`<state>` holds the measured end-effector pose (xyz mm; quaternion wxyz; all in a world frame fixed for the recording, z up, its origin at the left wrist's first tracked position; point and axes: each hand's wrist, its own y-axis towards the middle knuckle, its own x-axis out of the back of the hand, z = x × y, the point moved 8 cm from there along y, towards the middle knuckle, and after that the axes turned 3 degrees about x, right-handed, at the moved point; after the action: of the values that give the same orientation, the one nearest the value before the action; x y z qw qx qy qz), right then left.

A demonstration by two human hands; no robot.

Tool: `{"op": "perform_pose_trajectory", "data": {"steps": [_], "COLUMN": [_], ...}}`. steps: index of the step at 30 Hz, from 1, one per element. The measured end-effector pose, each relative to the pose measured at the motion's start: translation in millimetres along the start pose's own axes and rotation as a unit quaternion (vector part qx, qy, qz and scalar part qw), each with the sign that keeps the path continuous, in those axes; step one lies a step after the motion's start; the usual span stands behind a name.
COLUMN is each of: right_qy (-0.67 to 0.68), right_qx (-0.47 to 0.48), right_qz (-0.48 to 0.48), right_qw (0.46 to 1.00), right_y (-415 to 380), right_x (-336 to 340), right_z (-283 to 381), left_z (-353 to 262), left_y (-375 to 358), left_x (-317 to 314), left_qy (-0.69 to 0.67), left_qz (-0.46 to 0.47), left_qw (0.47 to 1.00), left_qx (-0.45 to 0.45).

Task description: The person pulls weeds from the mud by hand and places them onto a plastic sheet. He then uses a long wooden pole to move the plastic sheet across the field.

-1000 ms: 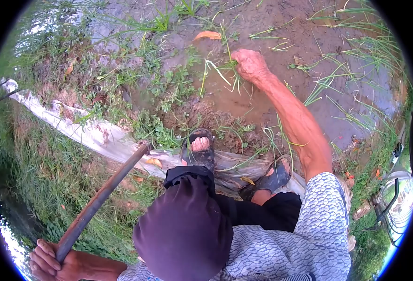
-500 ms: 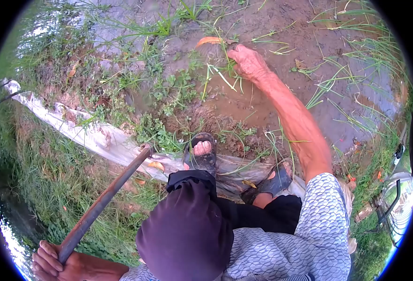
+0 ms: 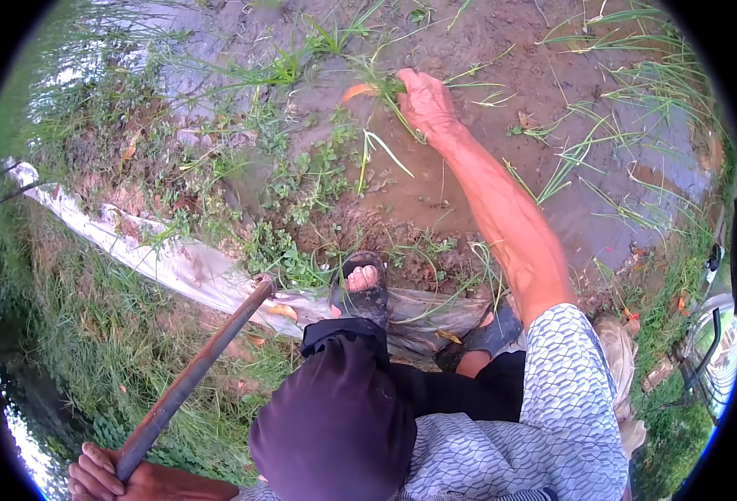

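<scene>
At the lower left, my left hand [image 3: 105, 474] is wrapped round the end of a long wooden handle [image 3: 193, 376]. The handle slants up to the right, and its far end is by the white sheeting, near my sandal. My right hand [image 3: 427, 102] reaches out over wet mud, fingers closed on a tuft of green weeds [image 3: 392, 88]. Just left of those fingers lies an orange leaf [image 3: 356, 91]. Pale bent green stalks [image 3: 370, 146] lie on the mud below the hand. The fingertips of my right hand are partly hidden.
A strip of white sheeting [image 3: 164, 259] runs along the bank, under my sandaled feet [image 3: 367, 292]. Low leafy weeds [image 3: 272, 246] grow at the mud's edge. Thin onion-like green plants [image 3: 581, 154] stand in the mud on the right. Grass [image 3: 93, 334] covers the lower left.
My right hand has moved slightly up and to the left, with green weeds now bunched at its fingers. My left hand still grips the wooden handle, shifted slightly right in view.
</scene>
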<state>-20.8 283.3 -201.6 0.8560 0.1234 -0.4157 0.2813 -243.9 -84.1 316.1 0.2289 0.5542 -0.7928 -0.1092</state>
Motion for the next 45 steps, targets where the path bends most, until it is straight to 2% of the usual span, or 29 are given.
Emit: {"op": "perform_pose_trajectory", "data": {"steps": [3,4,5,6,9,12,14,17,20,21,24,25,28,31,34,35,36,37,38,39,40,42,45], "right_qy": [0.0,0.011,0.052,0.067,0.104,0.091,0.058,-0.043,-0.147,-0.182,-0.196,-0.192,-0.013,-0.014,-0.007,-0.041,-0.056,-0.071,-0.086,-0.088,-0.075,-0.05,0.035], "right_qx": [0.04,0.056,0.019,0.038,0.089,0.067,-0.16,-0.055,-0.015,-0.072,-0.044,-0.035,-0.098,-0.159,-0.173,-0.151,-0.144,-0.137,-0.13,-0.108,-0.078,-0.019,0.013], "right_qz": [-0.035,-0.044,-0.056,-0.047,-0.033,0.051,0.124,0.02,0.023,0.09,0.054,0.071,0.126,0.079,-0.011,-0.033,-0.035,-0.036,-0.037,-0.02,-0.009,0.018,-0.007], "right_qw": [0.999,0.997,0.997,0.996,0.99,0.992,0.978,0.997,0.989,0.976,0.978,0.978,0.987,0.984,0.985,0.987,0.987,0.987,0.987,0.99,0.994,0.998,0.999], "right_y": [7,8,4,0,-34,-75,-96,-107,-112,-114,-109,-105,-101,-101,-102,-100,-97,-94,-93,-91,-87,-88,-107], "right_x": [2,6,13,18,36,71,97,125,107,92,91,92,93,97,91,82,73,66,60,53,45,36,53], "right_z": [2,4,2,6,5,-19,-59,-92,-96,-108,-102,-104,-105,-96,-74,-68,-61,-54,-52,-55,-57,-57,-55], "left_z": [1,1,-1,-3,-2,0,-1,0,-2,-2,-4,-5,-5,-3,-2,-14,-22,-24,-21,-13,-1,-1,1], "left_y": [3,3,3,2,2,3,3,4,2,1,1,1,3,4,4,-2,-11,-19,-11,0,5,5,5], "left_x": [-12,-10,-15,-17,-20,-20,-19,-16,-16,-15,-18,-19,-18,-16,-15,-20,-31,-44,-30,-17,-11,-12,-16], "left_qy": [-0.121,-0.111,-0.1,-0.087,-0.121,-0.137,-0.125,-0.121,-0.1,-0.091,-0.066,-0.055,-0.054,-0.072,-0.089,0.131,0.343,0.536,0.337,0.119,-0.106,-0.132,-0.147], "left_qz": [0.055,0.03,0.003,-0.024,-0.015,-0.006,-0.005,-0.015,-0.052,-0.069,-0.063,-0.068,-0.043,-0.041,-0.031,-0.016,0.001,0.016,0.008,0.0,-0.009,0.0,0.001], "left_qw": [0.991,0.993,0.995,0.996,0.993,0.99,0.992,0.993,0.994,0.993,0.996,0.996,0.997,0.996,0.995,0.987,0.925,0.812,0.927,0.989,0.994,0.991,0.989], "left_qx": [0.017,0.011,0.004,-0.002,0.009,0.009,0.003,-0.002,-0.014,-0.02,-0.014,-0.016,-0.022,-0.014,-0.01,-0.089,-0.165,-0.23,-0.162,-0.083,-0.001,0.016,0.023]}}
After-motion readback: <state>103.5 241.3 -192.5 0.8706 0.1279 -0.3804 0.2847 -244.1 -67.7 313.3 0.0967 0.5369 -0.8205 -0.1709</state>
